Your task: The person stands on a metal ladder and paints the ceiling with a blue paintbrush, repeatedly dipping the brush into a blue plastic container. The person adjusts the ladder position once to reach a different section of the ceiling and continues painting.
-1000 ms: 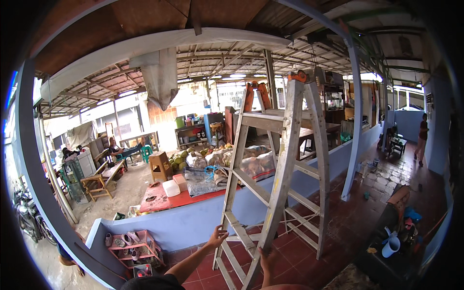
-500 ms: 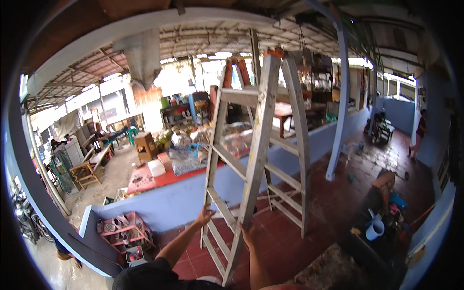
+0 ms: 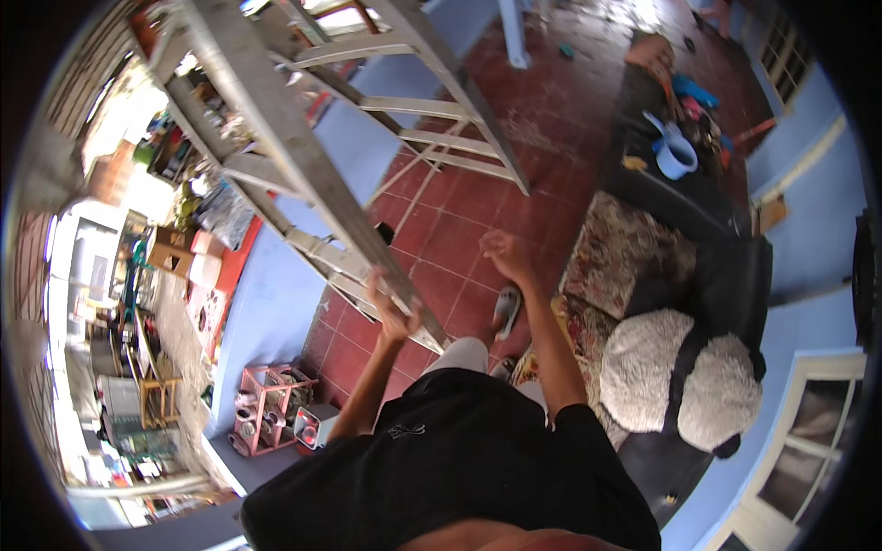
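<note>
A worn metal stepladder (image 3: 317, 188) stands spread on the red tiles at the front left, its top cut off by the view's edge. My left hand (image 3: 397, 317) is wrapped round the lower part of its nearest rail, slightly blurred. To the right of the ladder, my right hand (image 3: 503, 254) hovers above the floor, its fingers loosely bent and apart with nothing in them. Below it, a grey sandal (image 3: 506, 310) shows on my foot.
On the right, a dark sofa with a floral cushion (image 3: 629, 243) bears a panda plush (image 3: 648, 367) and a light blue dipper (image 3: 676, 158). A low blue wall (image 3: 276, 317) runs along the left, beside a pink shoe rack (image 3: 266, 404). A blue post (image 3: 514, 37) stands farther back.
The view has tilted down and swung right. My right hand has let go of the ladder rail and moved right; my left hand, formerly raised beside a step, is now on the near rail.
</note>
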`<action>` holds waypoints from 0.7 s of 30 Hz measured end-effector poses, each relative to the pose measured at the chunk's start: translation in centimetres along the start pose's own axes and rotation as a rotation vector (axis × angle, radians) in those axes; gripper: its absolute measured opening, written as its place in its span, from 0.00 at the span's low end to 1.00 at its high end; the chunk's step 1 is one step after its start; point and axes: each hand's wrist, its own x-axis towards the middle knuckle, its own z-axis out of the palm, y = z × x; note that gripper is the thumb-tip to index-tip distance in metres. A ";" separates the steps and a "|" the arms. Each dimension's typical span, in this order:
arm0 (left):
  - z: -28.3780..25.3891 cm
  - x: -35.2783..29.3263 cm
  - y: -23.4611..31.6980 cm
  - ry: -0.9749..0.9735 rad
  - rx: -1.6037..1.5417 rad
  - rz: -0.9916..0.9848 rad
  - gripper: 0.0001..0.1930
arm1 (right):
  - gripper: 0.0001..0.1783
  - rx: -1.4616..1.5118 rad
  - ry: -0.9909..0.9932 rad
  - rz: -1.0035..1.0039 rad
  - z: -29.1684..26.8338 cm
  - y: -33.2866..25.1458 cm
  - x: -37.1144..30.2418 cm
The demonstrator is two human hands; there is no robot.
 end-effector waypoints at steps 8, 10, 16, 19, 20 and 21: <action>10.1 10.9 7.5 -0.811 -0.439 -0.391 0.25 | 0.25 -0.273 0.213 -0.106 -9.3 -1.9 6.7; 11.6 15.0 6.6 -0.851 -0.446 -0.418 0.22 | 0.37 -0.420 0.201 -0.176 -10.7 -1.7 12.0; 16.6 19.6 -1.2 -0.793 -0.267 -0.722 0.24 | 0.54 -0.592 0.095 -0.499 -12.5 -4.8 28.4; 19.1 19.9 -6.2 -0.804 -0.147 -0.856 0.28 | 0.51 -0.626 -0.197 -0.446 -13.3 -6.4 33.5; 19.7 19.7 -7.7 -0.837 -0.156 -0.880 0.29 | 0.49 -0.689 -0.329 -0.277 -13.2 -8.7 33.9; 20.8 19.9 -9.6 -0.883 -0.171 -0.886 0.30 | 0.46 -0.666 -0.361 -0.333 -13.8 -8.5 35.2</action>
